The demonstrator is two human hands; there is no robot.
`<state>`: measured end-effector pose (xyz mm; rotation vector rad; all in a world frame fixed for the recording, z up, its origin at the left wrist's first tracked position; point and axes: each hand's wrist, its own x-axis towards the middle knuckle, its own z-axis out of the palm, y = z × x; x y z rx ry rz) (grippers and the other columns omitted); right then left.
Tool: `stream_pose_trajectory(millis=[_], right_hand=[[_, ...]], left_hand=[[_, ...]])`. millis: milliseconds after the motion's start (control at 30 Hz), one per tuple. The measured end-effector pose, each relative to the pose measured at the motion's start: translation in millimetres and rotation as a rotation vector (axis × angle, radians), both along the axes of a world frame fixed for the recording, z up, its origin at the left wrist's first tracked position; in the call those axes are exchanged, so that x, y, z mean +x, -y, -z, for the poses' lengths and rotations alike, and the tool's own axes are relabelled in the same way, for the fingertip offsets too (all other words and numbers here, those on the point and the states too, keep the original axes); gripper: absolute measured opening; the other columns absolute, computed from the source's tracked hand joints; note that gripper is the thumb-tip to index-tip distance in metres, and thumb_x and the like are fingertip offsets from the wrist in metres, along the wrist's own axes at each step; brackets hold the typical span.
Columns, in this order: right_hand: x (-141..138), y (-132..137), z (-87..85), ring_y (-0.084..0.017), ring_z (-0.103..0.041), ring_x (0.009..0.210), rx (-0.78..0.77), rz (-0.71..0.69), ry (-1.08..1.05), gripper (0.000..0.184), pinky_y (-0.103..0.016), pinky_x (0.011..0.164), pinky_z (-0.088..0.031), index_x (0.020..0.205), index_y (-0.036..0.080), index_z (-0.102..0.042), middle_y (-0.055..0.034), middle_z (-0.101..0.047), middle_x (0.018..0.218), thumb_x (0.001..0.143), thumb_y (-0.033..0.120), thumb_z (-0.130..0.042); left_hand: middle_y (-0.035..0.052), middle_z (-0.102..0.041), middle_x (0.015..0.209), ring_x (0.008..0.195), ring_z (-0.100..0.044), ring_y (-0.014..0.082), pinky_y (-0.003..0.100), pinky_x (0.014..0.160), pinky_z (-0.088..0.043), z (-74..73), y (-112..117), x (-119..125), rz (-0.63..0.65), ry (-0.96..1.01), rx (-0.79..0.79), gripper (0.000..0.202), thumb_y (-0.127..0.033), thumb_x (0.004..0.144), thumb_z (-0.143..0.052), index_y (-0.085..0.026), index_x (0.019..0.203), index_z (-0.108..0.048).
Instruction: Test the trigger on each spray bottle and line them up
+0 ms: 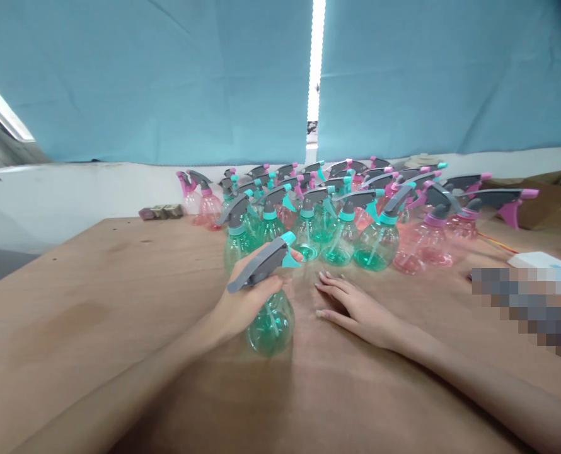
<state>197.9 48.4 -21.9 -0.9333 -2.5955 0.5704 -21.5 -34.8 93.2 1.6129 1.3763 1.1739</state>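
My left hand [247, 287] is wrapped round the neck of a green see-through spray bottle [271, 325], just below its grey head with a turquoise nozzle and trigger. The bottle is round and close to upright; I cannot tell whether its base touches the table. To its right, my right hand [356, 309] rests palm down over the wooden table [120, 328], fingers stretched out and holding nothing. Just beyond both hands stand several green spray bottles [377, 243] with turquoise collars. Pink spray bottles [425, 243] with grey and pink heads stand at the right of the group.
Small dark blocks [160, 212] lie at the table's far left edge, near two pink bottles [209, 208]. On the right are a white box-like object [538, 260], a red and yellow wire [495, 241] and brown cardboard [540, 195]. A blue curtain [167, 82] hangs behind.
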Motion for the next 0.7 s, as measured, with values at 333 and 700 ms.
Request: stream_pose_trajectory(millis=[333, 700], right_hand=[[1, 0, -0.6, -0.028, -0.028, 0.141, -0.001, 0.002, 0.047, 0.071, -0.049, 0.115, -0.025, 0.141, 0.013, -0.043, -0.0130, -0.035, 0.151, 0.091, 0.063, -0.039], [0, 0, -0.1, -0.029, -0.029, 0.140, -0.018, 0.006, 0.008, 0.070, -0.050, 0.115, -0.026, 0.141, 0.015, -0.045, -0.0123, -0.037, 0.150, 0.090, 0.063, -0.043]], left_hand=[[0.0025, -0.070, 0.099, 0.081, -0.066, 0.0213, 0.034, 0.078, -0.051, 1.3, -2, -3, 0.049, 0.051, 0.008, 0.031, -0.022, 0.074, -0.056, -0.024, 0.103, -0.068], [0.0017, -0.062, 0.082, 0.075, -0.058, 0.0185, 0.031, 0.070, -0.048, 7.9, -6, -8, 0.102, 0.071, 0.045, 0.014, -0.019, 0.068, -0.054, -0.020, 0.079, -0.063]])
